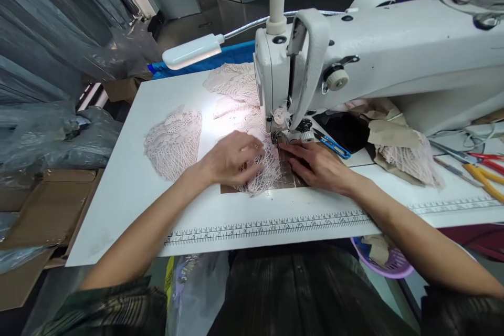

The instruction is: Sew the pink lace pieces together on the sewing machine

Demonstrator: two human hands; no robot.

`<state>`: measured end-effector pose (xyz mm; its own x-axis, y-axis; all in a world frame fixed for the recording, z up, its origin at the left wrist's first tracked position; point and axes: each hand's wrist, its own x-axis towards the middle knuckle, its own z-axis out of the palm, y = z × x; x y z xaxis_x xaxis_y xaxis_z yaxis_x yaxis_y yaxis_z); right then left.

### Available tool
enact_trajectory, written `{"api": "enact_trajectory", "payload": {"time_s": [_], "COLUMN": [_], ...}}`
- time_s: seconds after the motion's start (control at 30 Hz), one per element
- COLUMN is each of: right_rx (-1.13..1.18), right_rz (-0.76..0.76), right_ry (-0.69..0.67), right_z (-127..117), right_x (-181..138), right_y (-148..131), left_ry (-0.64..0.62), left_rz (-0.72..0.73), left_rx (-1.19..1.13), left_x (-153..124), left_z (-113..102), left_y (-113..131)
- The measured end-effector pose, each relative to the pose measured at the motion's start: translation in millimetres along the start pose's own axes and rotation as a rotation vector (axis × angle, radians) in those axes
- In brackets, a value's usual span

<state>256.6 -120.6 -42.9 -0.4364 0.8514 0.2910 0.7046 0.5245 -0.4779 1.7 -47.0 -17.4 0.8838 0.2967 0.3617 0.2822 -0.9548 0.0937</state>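
Note:
Pale pink lace (268, 165) lies under the presser foot of a white sewing machine (271, 79). My left hand (236, 158) is over the lace, left of the needle, its fingers curved and thumb apart; whether a fingertip touches the lace is unclear. Stretched out, the fingers of my right hand (318, 163) rest beside the presser foot on the brown machine plate (289, 178). A separate lace piece (175, 142) lies flat to the left. More lace (232, 81) is spread behind, partly hidden by the machine head.
Blue thread snips (334, 146) lie right of the needle. Scissors with yellow handles (486, 181) and a lace bundle with brown paper (405, 149) are further right. A white lamp (192, 52) reaches over the table. A printed ruler (260, 230) runs along the front edge.

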Motion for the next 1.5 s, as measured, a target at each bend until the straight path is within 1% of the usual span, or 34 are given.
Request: {"api": "enact_trajectory", "payload": {"time_s": [0.03, 0.07, 0.13, 0.17, 0.2, 0.23, 0.33, 0.37, 0.4, 0.43, 0.47, 0.53, 0.67, 0.77, 0.87, 0.97, 1.07, 1.27, 1.4, 1.5], "right_rx": [0.021, 0.042, 0.072, 0.08, 0.085, 0.094, 0.118, 0.109, 0.092, 0.072, 0.054, 0.05, 0.101, 0.149, 0.173, 0.176, 0.166, 0.161, 0.242, 0.286], "right_rz": [0.016, 0.026, 0.041, 0.04, 0.028, 0.001, -0.153, -0.199, -0.226, -0.236, -0.232, -0.22, -0.238, -0.249, -0.258, -0.263, -0.26, -0.254, -0.205, -0.133], "right_ry": [0.002, 0.009, 0.025, 0.033, 0.035, 0.028, -0.037, -0.061, -0.078, -0.089, -0.096, -0.113, -0.127, -0.15, -0.165, -0.162, -0.161, -0.163, -0.179, -0.135], "right_z": [-2, -3, -5, -5, -5, -5, -1, 1, 2, 3, 4, 4, 0, -4, -6, -7, -7, -8, -13, -15], "right_x": [0, 1, 2, 2, 2, 2, 0, -1, -2, -3, -3, -4, -6, -6, -6, -5, -4, -4, -4, -4], "right_y": [1, 2, 2, 2, 0, -1, -8, -10, -11, -12, -11, -10, -7, -5, -4, -4, -4, -5, -3, 0], "left_ry": [-0.022, -0.059, -0.059, -0.032, 0.018, 0.079, 0.272, 0.316, 0.341, 0.34, 0.325, 0.27, 0.15, 0.109, 0.139, 0.181, 0.191, 0.096, 0.106, 0.184], "left_rz": [0.092, 0.142, 0.167, 0.135, 0.075, -0.016, -0.351, -0.431, -0.477, -0.483, -0.457, -0.343, -0.083, 0.014, 0.041, 0.038, 0.035, 0.066, 0.025, -0.053], "left_rx": [-0.047, -0.062, -0.032, -0.016, -0.015, -0.026, -0.086, -0.1, -0.112, -0.129, -0.146, -0.146, 0.003, 0.034, 0.022, 0.027, 0.022, 0.02, -0.034, -0.093], "left_x": [-5, -8, -12, -12, -11, -9, -2, -1, 0, 0, 0, -1, -2, -3, -3, -3, -2, 1, 0, -2], "left_z": [0, 1, 5, 7, 10, 12, 18, 19, 19, 19, 19, 19, 19, 20, 20, 20, 19, 19, 22, 25], "left_y": [9, 17, 28, 31, 33, 35, 35, 35, 35, 35, 36, 37, 39, 39, 39, 39, 40, 43, 44, 45]}}
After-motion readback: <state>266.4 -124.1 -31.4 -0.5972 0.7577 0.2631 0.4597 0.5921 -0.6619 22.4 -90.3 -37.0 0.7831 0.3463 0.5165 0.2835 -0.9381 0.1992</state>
